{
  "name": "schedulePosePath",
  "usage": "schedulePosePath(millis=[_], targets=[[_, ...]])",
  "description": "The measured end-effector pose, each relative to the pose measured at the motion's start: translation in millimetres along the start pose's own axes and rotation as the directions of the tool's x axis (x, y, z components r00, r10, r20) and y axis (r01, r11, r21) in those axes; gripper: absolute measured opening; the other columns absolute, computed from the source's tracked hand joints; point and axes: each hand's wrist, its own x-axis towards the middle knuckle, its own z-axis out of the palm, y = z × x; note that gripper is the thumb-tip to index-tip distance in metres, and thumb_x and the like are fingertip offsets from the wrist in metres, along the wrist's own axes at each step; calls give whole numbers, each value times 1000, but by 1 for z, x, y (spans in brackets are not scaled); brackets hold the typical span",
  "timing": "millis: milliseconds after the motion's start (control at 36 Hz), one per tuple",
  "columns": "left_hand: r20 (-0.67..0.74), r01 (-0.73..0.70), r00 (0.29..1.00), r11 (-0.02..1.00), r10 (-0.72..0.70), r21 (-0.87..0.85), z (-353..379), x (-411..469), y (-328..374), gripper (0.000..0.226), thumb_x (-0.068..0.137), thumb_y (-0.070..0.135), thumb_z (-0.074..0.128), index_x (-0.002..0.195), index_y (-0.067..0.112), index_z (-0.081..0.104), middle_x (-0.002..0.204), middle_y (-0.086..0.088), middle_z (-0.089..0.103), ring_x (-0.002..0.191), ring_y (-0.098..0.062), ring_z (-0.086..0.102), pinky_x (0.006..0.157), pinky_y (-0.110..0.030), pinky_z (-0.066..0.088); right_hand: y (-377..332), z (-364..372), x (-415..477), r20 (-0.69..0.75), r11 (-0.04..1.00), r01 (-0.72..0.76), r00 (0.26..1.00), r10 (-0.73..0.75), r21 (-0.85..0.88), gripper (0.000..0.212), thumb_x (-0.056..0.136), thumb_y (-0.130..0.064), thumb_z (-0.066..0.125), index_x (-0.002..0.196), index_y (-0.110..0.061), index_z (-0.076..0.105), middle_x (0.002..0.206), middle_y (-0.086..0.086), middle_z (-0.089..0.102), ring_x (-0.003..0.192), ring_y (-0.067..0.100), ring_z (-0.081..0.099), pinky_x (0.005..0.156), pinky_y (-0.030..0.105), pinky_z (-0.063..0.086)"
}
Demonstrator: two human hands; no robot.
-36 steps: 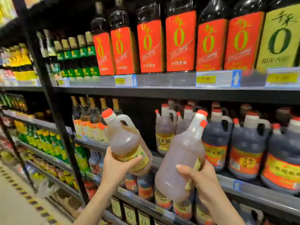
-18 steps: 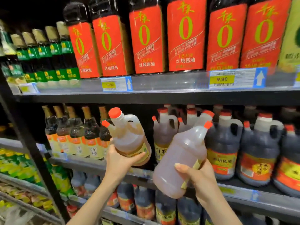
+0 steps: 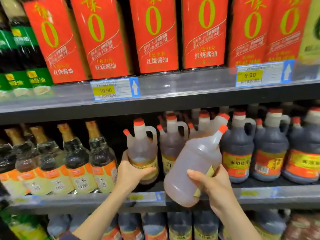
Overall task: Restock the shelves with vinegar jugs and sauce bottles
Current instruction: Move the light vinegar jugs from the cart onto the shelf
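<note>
Left hand (image 3: 132,173): gripping upright jug (image 3: 141,144).
Right hand (image 3: 214,185): gripping tilted jug (image 3: 190,163).
Tag (image 3: 115,89): showing 10.90.

Two slim bare arms come up from the bottom edge of the frame. The left forearm (image 3: 103,213) is uncovered from the wrist down to a narrow strip of dark bluish fabric sleeve (image 3: 66,237), which just shows at the lower left of centre. The right forearm (image 3: 237,222) is bare all the way to the bottom edge, right of centre. The bare left hand (image 3: 131,172) and bare right hand (image 3: 213,184) have slender fingers, and the right thumb (image 3: 195,174) ends in a short, rounded nail.
</note>
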Motion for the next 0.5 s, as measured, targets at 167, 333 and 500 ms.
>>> schedulePosePath(millis=[167, 333, 500], targets=[[26, 72, 997, 995, -70, -74, 8, 20, -13, 100, 35, 37, 90, 123, 17, 46, 100, 10, 59, 98, -15, 59, 81, -28, 47, 2, 4, 0, -56, 999, 16, 998, -18, -33, 134, 0, -53, 90, 124, -19, 51, 112, 7, 66, 103, 26, 65, 86, 51, 55], [63, 87, 995, 993, -82, -77, 17, 41, -9, 90, 53, 17, 93, 128, 10, 44, 108, 4, 52, 97, -16, 53, 82, -30, 43, 4, 7, 2, -72, 997, 34, 997, -38, -64, 132, 0, -54, 89, 122, -19, 53, 109, 6, 67, 100, 24, 66, 77, 42, 57], [96, 96, 992, 990, -86, -102, 24, 58, -14, 91, 40, 26, 89, 120, 16, 45, 108, 2, 56, 101, -20, 57, 85, -34, 48, 5, 7, 3, -79, 997, 22, 996, -28, -79, 113, 14, -36, 90, 120, -18, 54, 108, 7, 68, 98, 24, 67, 70, 37, 57]])
